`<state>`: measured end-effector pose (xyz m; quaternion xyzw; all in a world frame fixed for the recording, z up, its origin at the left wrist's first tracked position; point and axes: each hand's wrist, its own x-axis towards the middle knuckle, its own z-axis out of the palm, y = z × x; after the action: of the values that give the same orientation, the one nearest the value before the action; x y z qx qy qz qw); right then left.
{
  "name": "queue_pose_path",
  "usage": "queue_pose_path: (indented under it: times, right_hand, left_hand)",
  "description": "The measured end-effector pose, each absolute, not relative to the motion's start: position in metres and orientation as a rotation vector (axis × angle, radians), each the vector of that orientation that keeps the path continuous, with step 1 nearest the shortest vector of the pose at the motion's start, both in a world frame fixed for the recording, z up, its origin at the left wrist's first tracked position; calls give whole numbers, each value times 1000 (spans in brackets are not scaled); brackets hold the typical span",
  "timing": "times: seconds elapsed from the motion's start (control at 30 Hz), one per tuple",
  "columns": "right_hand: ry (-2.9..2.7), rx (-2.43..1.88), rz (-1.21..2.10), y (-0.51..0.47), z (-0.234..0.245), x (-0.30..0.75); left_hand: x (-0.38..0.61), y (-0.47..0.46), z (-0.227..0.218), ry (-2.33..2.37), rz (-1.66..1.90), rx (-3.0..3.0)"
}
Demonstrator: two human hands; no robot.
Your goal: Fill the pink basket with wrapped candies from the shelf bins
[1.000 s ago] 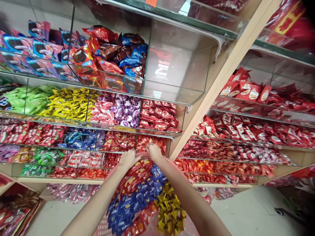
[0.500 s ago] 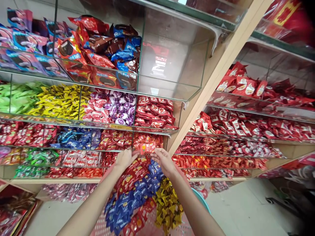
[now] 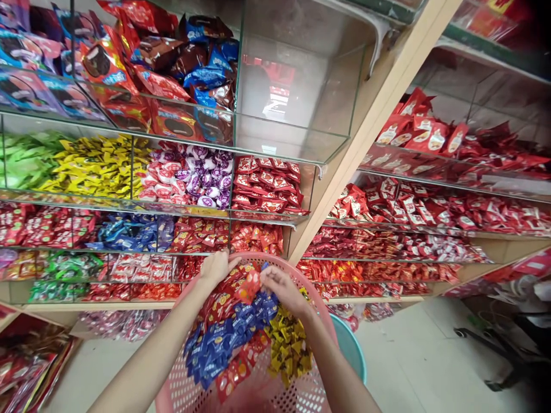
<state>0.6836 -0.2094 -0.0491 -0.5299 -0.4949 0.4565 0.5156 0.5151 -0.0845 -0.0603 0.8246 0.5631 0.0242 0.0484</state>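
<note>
A pink perforated plastic basket [image 3: 174, 376] tilts towards me below the shelves. My left hand [image 3: 215, 271] is closed on its upper left rim, with the thumb pointing inward. Over the basket my right hand [image 3: 282, 288] pinches a small red candy packet [image 3: 248, 287], slightly blurred, between its fingertips. Inside the basket lie red candy packets with orange fruit prints [image 3: 221, 295], a band of blue candy packets [image 3: 215, 347] and a heap of yellow candy packets [image 3: 290, 344]. A few lighter red packets [image 3: 239, 367] lie below the blue ones.
Glass-divided shelves [image 3: 275, 150] of wrapped sweets stand in front, split by a slanting wooden post [image 3: 370, 135]. A turquoise tub [image 3: 350, 350] is on the floor behind the basket's right side. Chair legs with casters [image 3: 495, 358] stand far right.
My right hand has brought the red packet down from the shelf front into the basket's opening. The basket's far rim has come up into view, with my left hand at it.
</note>
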Motion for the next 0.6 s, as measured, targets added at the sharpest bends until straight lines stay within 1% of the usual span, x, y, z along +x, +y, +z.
queue_pose_path:
  times: [0.17,0.3,0.37,0.43,0.6]
  right_hand:
    - [-1493,-1182,1865,-223,-47,683]
    - [-1474,-1074,2248,-226,-54,680]
    - [-1457,-1093,2377,-226,-60,677]
    - [-1501,-1180,2439,-226,-68,672]
    - [-1866,-1484,2366,-231,-95,650]
  left_hand:
    - [514,-85,-59,1710,70,2528]
    - [514,-84,-60,1708,63,2564]
    - [515,-84,-60,1710,56,2560]
    - [515,-83,-61,1710,56,2564]
    - [514,-83,-62,1711,73,2590]
